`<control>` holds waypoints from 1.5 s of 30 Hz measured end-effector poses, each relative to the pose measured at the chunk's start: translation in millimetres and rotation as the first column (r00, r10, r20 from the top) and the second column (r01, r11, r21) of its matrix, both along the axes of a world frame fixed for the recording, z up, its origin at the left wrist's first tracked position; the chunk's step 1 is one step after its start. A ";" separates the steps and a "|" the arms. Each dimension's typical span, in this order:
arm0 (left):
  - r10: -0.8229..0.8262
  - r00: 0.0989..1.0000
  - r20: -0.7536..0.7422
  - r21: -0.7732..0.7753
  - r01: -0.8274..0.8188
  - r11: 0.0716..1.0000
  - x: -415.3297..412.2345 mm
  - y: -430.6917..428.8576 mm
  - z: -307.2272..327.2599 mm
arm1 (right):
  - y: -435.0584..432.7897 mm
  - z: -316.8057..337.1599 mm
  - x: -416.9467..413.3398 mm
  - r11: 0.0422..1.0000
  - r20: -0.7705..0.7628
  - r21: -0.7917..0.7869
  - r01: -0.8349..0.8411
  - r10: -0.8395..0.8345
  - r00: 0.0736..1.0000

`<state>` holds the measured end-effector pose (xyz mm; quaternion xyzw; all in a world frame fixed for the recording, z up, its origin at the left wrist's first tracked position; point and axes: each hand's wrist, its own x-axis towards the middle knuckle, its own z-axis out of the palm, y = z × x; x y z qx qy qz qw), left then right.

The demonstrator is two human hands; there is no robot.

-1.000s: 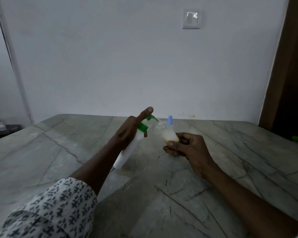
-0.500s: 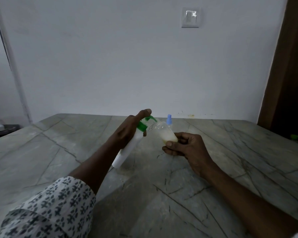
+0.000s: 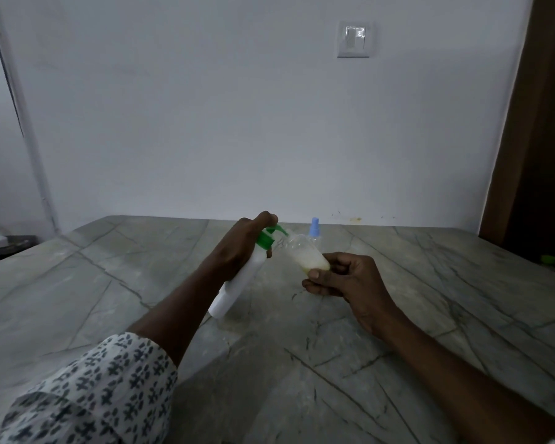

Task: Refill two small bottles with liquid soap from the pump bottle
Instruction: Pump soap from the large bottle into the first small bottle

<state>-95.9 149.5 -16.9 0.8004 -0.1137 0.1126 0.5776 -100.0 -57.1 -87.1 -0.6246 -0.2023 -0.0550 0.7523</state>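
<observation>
At frame centre, the left hand [image 3: 237, 248] wraps the tilted pump bottle [image 3: 241, 277], its base on the tabletop [image 3: 109, 283]. The right hand [image 3: 350, 278] pinches the small clear bottle [image 3: 305, 256], part-filled, at the spout; a blue-capped bottle [image 3: 314, 230] stands behind

A grey veined stone desk [image 3: 430, 299] meets a white wall bearing a light switch [image 3: 353, 40]; a brown door [image 3: 545, 123] stands at right.

My white pump bottle [image 3: 237, 283] leans with its green nozzle at the clear small bottle [image 3: 305, 256], tilted and about a third full of cream soap. Behind stands a blue-capped bottle [image 3: 314, 230], seemingly clear.
</observation>
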 end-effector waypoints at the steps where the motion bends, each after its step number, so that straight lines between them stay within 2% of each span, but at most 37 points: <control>1: 0.000 1.000 0.008 0.006 0.000 1.000 -0.6 -0.2 -0.1 | 0.0 0.1 -0.2 1.000 0.000 0.002 -0.001 0.001 1.000; 7: 0.021 0.999 0.045 0.057 -0.024 0.998 -2.2 1.7 -2.0 | 1.9 2.7 -1.6 0.999 0.012 0.041 0.005 -0.006 1.000; 17: 0.019 1.000 0.022 -0.006 -0.019 1.000 0.2 -0.3 -1.2 | 1.2 1.4 -2.4 1.000 0.013 0.003 0.011 -0.011 1.000; 27: 0.041 0.998 0.048 0.078 -0.044 0.996 4.2 2.7 -4.1 | 0.7 3.0 -0.9 1.000 0.010 0.021 0.011 -0.011 1.000; 35: 0.036 0.999 0.032 0.032 -0.037 0.999 6.3 1.7 -4.5 | 1.5 2.1 -1.9 1.000 0.007 0.009 0.004 -0.004 1.000; 45: 0.037 0.997 0.068 0.064 -0.041 0.997 7.2 1.6 -6.1 | 0.7 2.5 -0.7 0.999 0.002 0.040 0.005 -0.005 1.000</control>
